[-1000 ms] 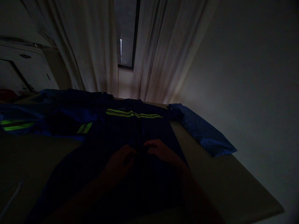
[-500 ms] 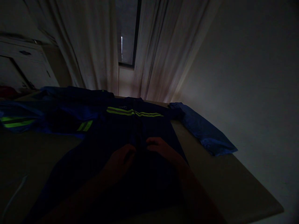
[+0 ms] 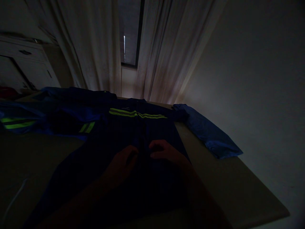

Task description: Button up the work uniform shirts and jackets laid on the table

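A dark blue work jacket [image 3: 159,132] with yellow-green stripes across the chest lies spread front side up on the table. My left hand [image 3: 124,160] is closed on the left side of its front opening, fingers curled into a pinch. Opposite it, my right hand [image 3: 166,152] has bent fingers closed at the other side of the opening, a short gap from the left. Deep shadow hides the cloth at my fingertips and the lower part of the jacket.
More blue clothing with green stripes [image 3: 59,116] is heaped at the left. The jacket's lighter blue sleeve [image 3: 209,136] stretches towards the wall [image 3: 250,79] at right. A thin white strip [image 3: 15,198] lies on the table [image 3: 245,190]. Behind stand curtains [image 3: 100,57] and a cabinet [image 3: 26,63].
My right hand's fingertips have parted slightly and shifted a little. The left hand stays almost in place. The jacket lies as before.
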Demonstrator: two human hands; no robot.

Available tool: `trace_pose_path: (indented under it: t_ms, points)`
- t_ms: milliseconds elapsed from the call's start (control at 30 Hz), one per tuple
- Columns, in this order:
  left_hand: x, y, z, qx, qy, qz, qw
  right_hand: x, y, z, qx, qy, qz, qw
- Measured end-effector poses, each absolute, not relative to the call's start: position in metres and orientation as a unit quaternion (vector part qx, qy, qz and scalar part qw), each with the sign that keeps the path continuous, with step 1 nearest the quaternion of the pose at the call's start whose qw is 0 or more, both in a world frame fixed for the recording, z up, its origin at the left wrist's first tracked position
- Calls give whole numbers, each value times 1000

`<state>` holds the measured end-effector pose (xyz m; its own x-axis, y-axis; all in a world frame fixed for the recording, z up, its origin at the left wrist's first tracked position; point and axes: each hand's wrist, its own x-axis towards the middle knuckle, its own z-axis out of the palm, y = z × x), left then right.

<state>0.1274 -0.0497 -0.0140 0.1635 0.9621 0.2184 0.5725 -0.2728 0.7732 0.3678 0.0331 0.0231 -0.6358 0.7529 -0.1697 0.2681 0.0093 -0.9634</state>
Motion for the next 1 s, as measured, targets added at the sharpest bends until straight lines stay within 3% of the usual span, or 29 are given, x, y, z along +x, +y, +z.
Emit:
trace_pose_path:
  t_ms: [1000]
  points:
    - [129,-51,-12,714,537,372,254,369,36,21,-271,-716,611,200]
